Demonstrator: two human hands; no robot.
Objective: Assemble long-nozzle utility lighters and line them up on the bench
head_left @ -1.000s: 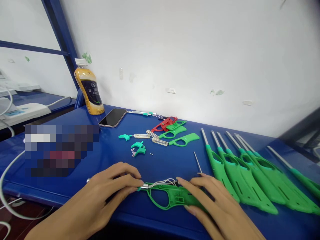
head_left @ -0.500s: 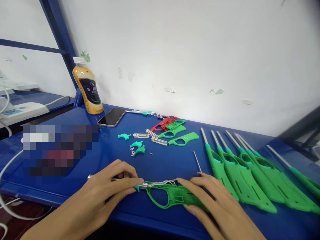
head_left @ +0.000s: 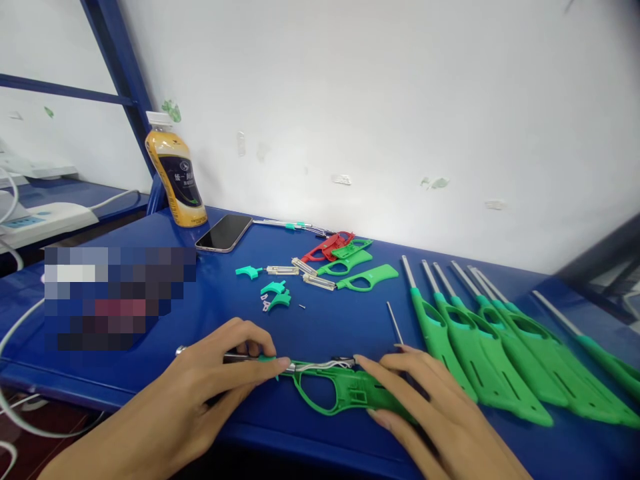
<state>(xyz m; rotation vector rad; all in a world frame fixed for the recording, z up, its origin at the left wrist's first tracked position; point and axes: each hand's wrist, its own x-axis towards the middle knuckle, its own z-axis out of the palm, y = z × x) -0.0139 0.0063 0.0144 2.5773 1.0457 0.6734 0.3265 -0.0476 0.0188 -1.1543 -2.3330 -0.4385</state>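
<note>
Table (head_left: 300,435) edge just below green shell (head_left: 350,392), room beyond toward teal pieces (head_left: 275,294), left hand (head_left: 227,373) pinching metal tube (head_left: 292,368) at one end, right hand (head_left: 425,393) clasping the other.

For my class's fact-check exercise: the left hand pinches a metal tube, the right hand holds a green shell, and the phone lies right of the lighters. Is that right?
Not the phone: the head view shows it left of the lighters, near the bottle. The left hand pinches a metal tube and the right hand holds a green shell.
</note>
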